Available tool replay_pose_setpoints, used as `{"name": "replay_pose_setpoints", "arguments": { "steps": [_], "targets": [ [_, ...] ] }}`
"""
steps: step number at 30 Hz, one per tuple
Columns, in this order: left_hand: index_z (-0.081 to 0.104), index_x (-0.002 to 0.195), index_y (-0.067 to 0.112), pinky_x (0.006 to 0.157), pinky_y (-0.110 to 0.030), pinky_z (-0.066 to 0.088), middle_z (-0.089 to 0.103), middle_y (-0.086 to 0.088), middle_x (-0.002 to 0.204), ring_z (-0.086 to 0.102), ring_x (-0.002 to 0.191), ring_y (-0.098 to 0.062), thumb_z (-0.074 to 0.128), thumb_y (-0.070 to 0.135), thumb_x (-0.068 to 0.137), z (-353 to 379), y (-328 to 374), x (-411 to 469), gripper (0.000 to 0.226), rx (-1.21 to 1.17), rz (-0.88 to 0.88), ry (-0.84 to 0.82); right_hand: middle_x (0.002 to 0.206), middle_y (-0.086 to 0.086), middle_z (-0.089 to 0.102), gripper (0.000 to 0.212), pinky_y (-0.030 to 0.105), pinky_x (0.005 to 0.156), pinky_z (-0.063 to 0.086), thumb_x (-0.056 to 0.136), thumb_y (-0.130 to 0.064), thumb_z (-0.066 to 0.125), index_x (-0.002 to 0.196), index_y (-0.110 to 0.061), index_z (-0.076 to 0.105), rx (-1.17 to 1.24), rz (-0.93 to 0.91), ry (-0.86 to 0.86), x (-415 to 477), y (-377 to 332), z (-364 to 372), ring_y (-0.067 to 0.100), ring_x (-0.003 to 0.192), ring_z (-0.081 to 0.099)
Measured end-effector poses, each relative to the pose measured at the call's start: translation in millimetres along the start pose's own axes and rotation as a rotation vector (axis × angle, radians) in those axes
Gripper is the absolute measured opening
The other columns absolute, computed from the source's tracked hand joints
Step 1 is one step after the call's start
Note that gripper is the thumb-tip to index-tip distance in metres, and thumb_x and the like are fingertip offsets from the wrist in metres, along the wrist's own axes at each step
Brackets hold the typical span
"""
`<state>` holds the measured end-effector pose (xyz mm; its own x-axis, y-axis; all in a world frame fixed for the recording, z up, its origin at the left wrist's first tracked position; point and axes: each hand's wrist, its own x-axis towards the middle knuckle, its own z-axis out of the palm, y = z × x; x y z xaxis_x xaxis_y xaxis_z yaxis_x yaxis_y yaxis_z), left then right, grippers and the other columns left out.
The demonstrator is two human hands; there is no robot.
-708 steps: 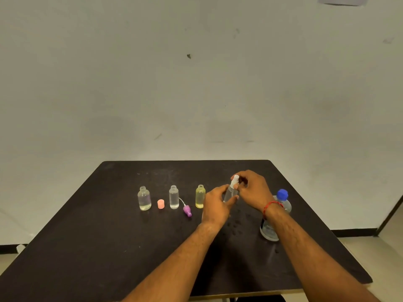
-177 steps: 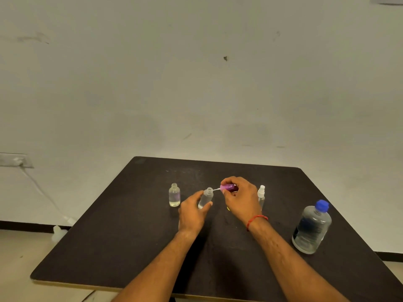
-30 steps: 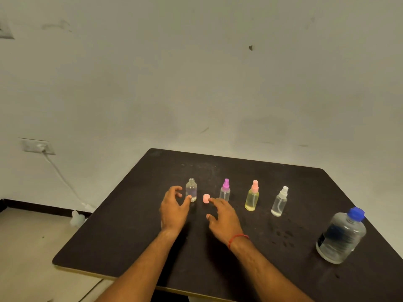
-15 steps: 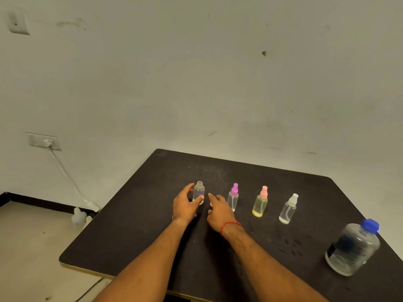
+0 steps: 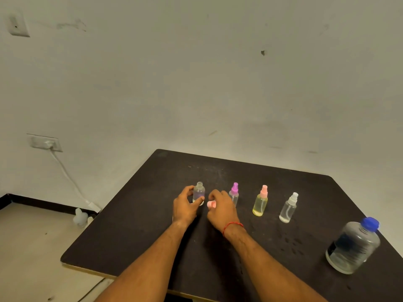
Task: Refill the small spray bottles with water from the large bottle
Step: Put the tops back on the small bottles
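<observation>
A: What is the left hand (image 5: pixel 185 207) doing?
B: Curled round the capless small bottle (image 5: pixel 198 191), just left of frame centre; the bottle stands upright on the dark table (image 5: pixel 152 225).
A: And the right hand (image 5: pixel 221 211)?
B: Beside it, fingertips pinching a pink spray cap (image 5: pixel 211 204), close to that bottle's base.
A: The others?
B: In a row to the right: purple-topped bottle (image 5: pixel 234 192); yellow bottle (image 5: pixel 260 203) with a pink top; clear white-topped bottle (image 5: pixel 288 209); all upright and capped.
A: The large bottle (image 5: pixel 353 249)?
B: Lower right, blue cap on, well apart from both hands.
</observation>
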<state>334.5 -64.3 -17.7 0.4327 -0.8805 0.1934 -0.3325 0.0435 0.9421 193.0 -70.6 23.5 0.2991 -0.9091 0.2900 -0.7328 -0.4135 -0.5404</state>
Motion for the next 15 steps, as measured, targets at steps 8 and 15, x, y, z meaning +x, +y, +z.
{"name": "replay_pose_setpoints", "arguments": {
  "steps": [8, 15],
  "targets": [
    [0.065, 0.119, 0.025, 0.092, -0.024, 0.053, 0.068, 0.011, 0.115, 0.063, 0.107, -0.004, 0.082, 0.028, 0.083, -0.2, 1.1, -6.8, 0.040, -0.038, 0.058, -0.032, 0.100, -0.004, 0.062, 0.023, 0.003, 0.071, 0.045, 0.086, -0.005, 0.067, 0.097, -0.025, 0.071, 0.530, 0.104, 0.194, 13.2, -26.1, -21.2, 0.006, 0.092, 0.061],
    [0.064, 0.123, 0.023, 0.093, -0.021, 0.052, 0.068, 0.010, 0.116, 0.063, 0.110, -0.004, 0.085, 0.028, 0.080, -2.8, 2.9, -19.2, 0.048, 0.001, 0.105, 0.012, 0.083, -0.007, 0.069, 0.016, 0.010, 0.070, 0.052, 0.080, -0.010, 0.077, 0.082, -0.020, 0.066, 0.663, 0.075, 0.260, 20.8, -35.2, -29.3, 0.001, 0.082, 0.065]
  ]
}}
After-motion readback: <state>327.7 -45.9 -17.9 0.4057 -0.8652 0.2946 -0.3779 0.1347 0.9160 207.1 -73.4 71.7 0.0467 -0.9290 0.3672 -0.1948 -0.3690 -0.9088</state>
